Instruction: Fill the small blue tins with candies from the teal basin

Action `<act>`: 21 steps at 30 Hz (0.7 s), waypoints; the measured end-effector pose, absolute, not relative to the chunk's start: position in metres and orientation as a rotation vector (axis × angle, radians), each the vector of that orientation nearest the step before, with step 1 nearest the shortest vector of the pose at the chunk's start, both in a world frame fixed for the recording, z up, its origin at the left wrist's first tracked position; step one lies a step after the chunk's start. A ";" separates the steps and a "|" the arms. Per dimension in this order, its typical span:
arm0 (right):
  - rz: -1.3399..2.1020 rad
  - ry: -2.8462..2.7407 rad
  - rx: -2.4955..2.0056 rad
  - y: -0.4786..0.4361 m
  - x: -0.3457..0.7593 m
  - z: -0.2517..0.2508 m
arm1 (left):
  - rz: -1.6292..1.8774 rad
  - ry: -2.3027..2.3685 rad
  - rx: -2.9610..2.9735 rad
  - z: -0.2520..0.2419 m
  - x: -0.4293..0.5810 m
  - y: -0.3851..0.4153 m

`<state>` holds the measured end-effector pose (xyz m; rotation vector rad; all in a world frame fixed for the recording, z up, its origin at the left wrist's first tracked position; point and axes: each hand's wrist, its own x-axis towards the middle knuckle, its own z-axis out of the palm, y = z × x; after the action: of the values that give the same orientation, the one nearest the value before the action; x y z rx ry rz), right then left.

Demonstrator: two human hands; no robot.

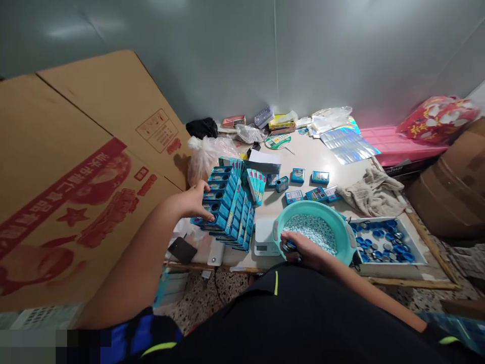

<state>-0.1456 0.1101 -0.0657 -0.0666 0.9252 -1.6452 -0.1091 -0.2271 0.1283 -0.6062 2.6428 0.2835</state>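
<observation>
At the left of the table stands a stacked block of small blue boxes (237,215), with round dark openings on the upper ones. My left hand (197,202) grips the near left end of the top row, thumb on a box face and fingers over its far side. My right hand (299,246) is curled at the near left rim of a turquoise basin (343,235), closed around small dark blue, shiny caps (290,245) mostly hidden by the fingers. Small pale pellets (312,227) lie in the basin. A white scale (264,235) sits between the stack and the basin.
A white tray (419,258) of blue and silver caps lies right of the basin. Loose blue boxes (297,175) and a grey cloth (373,192) lie behind. A large carton (76,177) rises at left. Plastic bags (212,151) and silvery sheets (348,144) line the back.
</observation>
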 end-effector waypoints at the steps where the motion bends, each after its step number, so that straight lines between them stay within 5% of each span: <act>1: -1.668 0.912 -0.061 0.112 -0.147 -0.067 | 0.294 2.694 -0.587 0.131 -0.103 -0.220; 5: -1.704 0.860 -0.039 0.115 -0.152 -0.073 | 0.385 3.044 -0.269 0.127 -0.072 -0.159; 9: -1.705 0.904 0.018 0.107 -0.157 -0.077 | 1.173 2.923 0.249 0.070 -0.066 -0.087; 14: -1.679 0.948 0.118 0.101 -0.158 -0.081 | 0.980 2.934 0.503 -0.010 -0.084 -0.056; 21: -1.682 0.990 0.198 0.098 -0.157 -0.094 | 1.078 3.025 0.714 -0.034 -0.077 -0.061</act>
<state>-0.1570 0.0981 -0.0939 0.1985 0.9896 -1.6818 -0.0774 -0.0607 -0.0337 0.7137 3.0251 1.0779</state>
